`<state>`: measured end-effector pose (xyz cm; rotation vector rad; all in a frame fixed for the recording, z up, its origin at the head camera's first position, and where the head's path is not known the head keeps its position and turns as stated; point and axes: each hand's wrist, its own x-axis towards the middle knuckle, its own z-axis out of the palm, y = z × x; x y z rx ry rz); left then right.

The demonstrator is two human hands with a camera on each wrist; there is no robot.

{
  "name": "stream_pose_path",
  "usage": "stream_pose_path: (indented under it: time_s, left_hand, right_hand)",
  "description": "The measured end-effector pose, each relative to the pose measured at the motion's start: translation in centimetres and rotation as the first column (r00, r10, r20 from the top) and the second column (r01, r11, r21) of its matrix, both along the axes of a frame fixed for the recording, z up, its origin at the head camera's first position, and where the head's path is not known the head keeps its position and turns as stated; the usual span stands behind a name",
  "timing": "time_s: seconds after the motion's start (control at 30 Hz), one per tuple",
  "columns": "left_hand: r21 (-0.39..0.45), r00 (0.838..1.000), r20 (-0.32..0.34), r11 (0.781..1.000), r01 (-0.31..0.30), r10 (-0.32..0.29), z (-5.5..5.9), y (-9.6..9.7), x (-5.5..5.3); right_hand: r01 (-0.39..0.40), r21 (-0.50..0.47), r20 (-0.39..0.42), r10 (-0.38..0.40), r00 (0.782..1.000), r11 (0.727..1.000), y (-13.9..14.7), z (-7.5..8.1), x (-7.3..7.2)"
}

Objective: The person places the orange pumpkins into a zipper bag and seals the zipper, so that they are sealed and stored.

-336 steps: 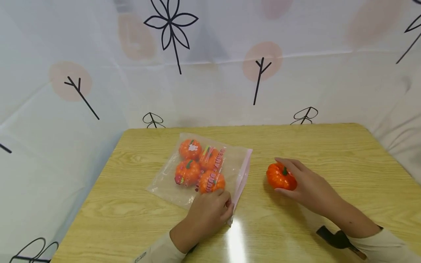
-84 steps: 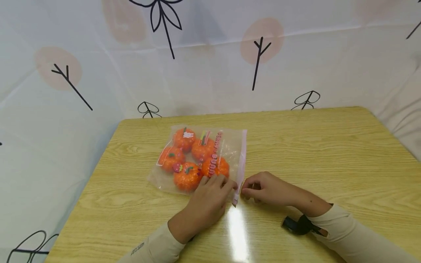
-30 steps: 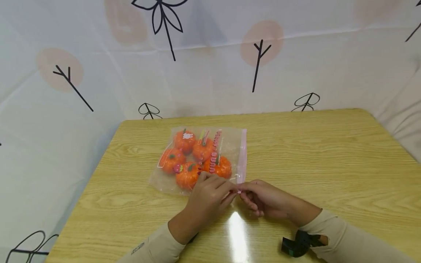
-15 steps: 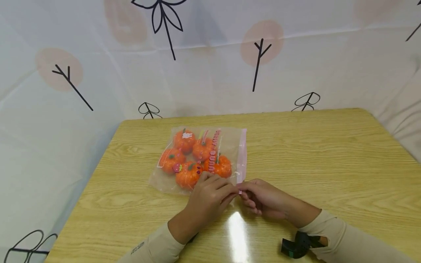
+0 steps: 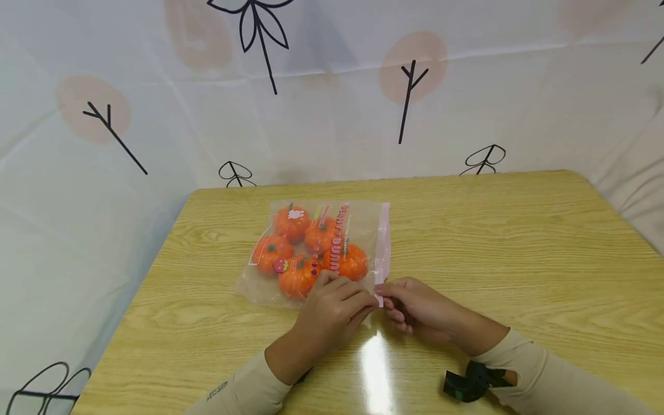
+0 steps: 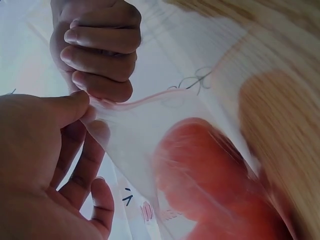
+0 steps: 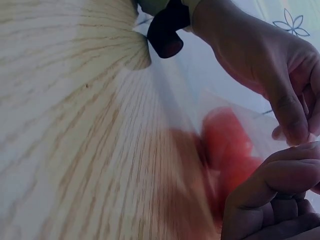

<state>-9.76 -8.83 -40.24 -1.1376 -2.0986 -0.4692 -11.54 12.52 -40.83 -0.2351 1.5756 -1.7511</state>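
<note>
A clear zip bag with pink lettering and a pink strip along its right side lies on the table. Several orange toy pumpkins with green stems are inside it. My left hand pinches the bag's near right corner between thumb and fingers, its back covering part of the bag. Right beside it, my right hand pinches the end of the pink strip, its other fingers curled below. In the left wrist view, the film stretches from the two hands toward a pumpkin.
The wood-grain table extends right of the bag. A white cloth with plant drawings hangs behind and at the left. A black wrist mount projects from the right sleeve.
Earlier my right hand held a pumpkin right of the bag; that pumpkin is now inside. My right hand then came to the strip's near end and pinched it, lately shifting slightly right.
</note>
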Motion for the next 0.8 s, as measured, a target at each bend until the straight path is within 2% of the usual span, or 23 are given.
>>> stream_pose_path:
  time_s: [0.5, 0.8]
  left_hand:
    - [-0.009, 0.997, -0.033, 0.997, 0.073, -0.073, 0.4, 0.2, 0.1]
    - [-0.023, 0.994, -0.051, 0.995, 0.098, -0.099, 0.4, 0.3, 0.2]
  right_hand:
    - [0.026, 0.031, -0.07, -0.023, 0.997, 0.999, 0.7, 0.0, -0.8]
    - [0.069, 0.093, -0.095, -0.06, 0.994, 0.993, 1.1, 0.1, -1.3]
